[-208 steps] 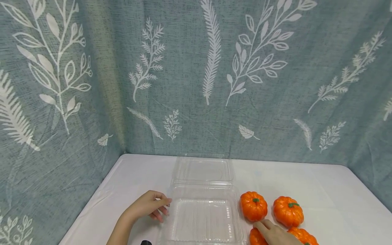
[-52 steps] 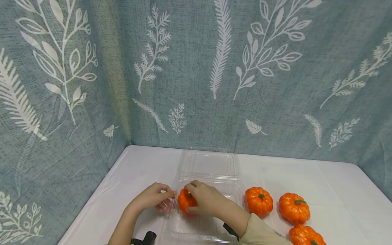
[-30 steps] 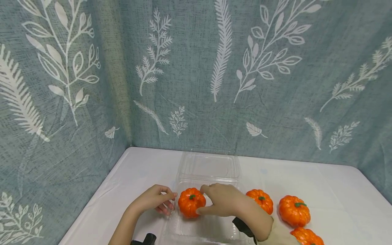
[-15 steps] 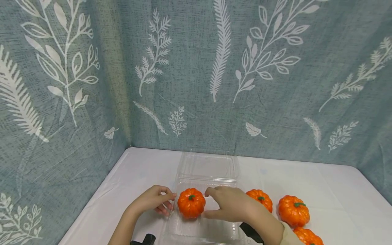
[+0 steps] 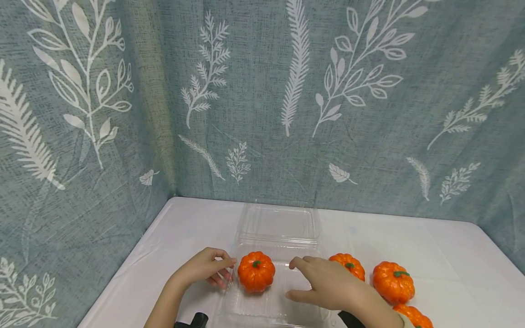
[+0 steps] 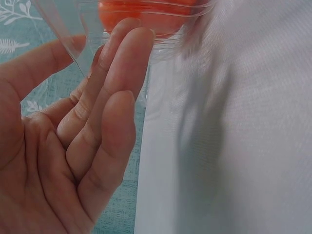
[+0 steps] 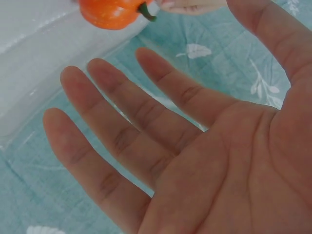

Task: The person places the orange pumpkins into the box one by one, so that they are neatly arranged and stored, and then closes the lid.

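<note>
A small orange pumpkin with a green stem sits upright in the left part of a clear plastic clamshell container, whose lid lies folded back. My left hand holds the container's left rim, with the thumb on one side of the clear wall and the fingers on the other, as the left wrist view shows. My right hand hovers over the container's right part, fingers spread and nothing in them. In the right wrist view its palm faces the camera, apart from the pumpkin.
To the container's right stand more orange pumpkins: one partly behind the right hand, another farther right, and a third at the lower edge. A white cloth covers the table. A patterned blue-green curtain hangs behind.
My right hand carried a pumpkin from the right into the container, let go of it, and drew back rightward with its fingers spreading. My left hand has stayed at the rim.
</note>
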